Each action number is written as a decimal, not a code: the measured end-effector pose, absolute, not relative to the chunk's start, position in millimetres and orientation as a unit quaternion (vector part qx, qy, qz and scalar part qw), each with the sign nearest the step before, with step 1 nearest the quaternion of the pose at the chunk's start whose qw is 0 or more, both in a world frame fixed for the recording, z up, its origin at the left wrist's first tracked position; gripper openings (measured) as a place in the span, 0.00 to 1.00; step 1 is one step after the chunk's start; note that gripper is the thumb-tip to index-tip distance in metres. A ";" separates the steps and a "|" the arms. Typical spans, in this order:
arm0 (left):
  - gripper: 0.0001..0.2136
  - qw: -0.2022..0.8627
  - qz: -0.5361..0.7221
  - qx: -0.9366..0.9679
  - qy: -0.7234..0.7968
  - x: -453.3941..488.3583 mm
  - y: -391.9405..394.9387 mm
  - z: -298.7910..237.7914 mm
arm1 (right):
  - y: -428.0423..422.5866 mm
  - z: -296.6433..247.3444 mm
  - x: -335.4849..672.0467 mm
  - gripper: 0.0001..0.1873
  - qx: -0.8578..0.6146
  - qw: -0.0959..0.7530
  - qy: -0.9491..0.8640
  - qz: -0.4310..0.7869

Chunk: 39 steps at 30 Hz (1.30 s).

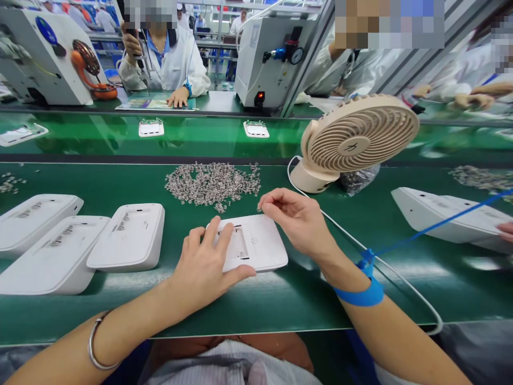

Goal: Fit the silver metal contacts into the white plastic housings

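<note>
Green belt [280,305] runs across the whole frame and carries everything I work with. Biggest on it is the beige fan [356,139], right of centre, with its white cable [401,278] looping toward the lower right. Three white casings [128,235] lie at the left, and another casing [449,216] lies at the right edge, by someone else's fingertips [505,231].

The centre casing [260,246] sits just below the middle of the frame. My left hand [204,267] lies spread flat on its left half, pressing down rather than gripping. My right hand [296,216], with the blue wrist strap [363,294] behind it, hovers over the casing's upper right corner. Its thumb and forefinger are pinched narrow. Whether a part sits between them I cannot tell. The pile of small metal parts [212,184] lies just above the casing.

As I judge it, anything that small could slip from the pinch and vanish among the loose parts or into the casing's open slot. The glossy belt could let the casing slide if my left hand eases off, and the cable lies close to my right forearm.

The belt is smooth and throws back the lights. Beyond it runs a second green lane with two small trays [151,128]. White machines [44,53] fill the top of the frame, where a person in a white coat [172,64] sits opposite.
</note>
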State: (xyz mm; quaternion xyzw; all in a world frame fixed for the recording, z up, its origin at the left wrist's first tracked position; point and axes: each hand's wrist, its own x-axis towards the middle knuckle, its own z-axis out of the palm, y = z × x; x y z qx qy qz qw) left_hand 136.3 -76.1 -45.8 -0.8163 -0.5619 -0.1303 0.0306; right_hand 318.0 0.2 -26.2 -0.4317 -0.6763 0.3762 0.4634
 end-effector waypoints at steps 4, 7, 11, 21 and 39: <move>0.25 0.074 -0.127 -0.819 -0.555 133.3 -72.2 -42.5 | -7.9 -22.7 317.3 0.02 -0.434 0.462 -0.694 0.341; 0.16 0.148 -0.126 -0.819 -0.539 131.5 -70.6 -39.3 | -9.0 -23.6 318.6 0.03 -0.433 0.476 -0.695 0.321; 0.14 0.153 -0.167 -0.855 -0.467 131.9 -72.2 -37.4 | -8.0 -23.9 321.7 0.04 -0.440 0.468 -0.695 0.325; 0.32 0.149 -0.088 -0.909 -0.379 122.8 -70.1 -31.4 | -6.9 -23.0 328.7 0.03 -0.446 0.462 -0.674 0.366; 0.10 0.227 -0.106 -0.894 -0.371 131.4 -80.6 -25.0 | -17.1 -37.5 314.1 0.06 -0.413 0.394 -0.786 0.237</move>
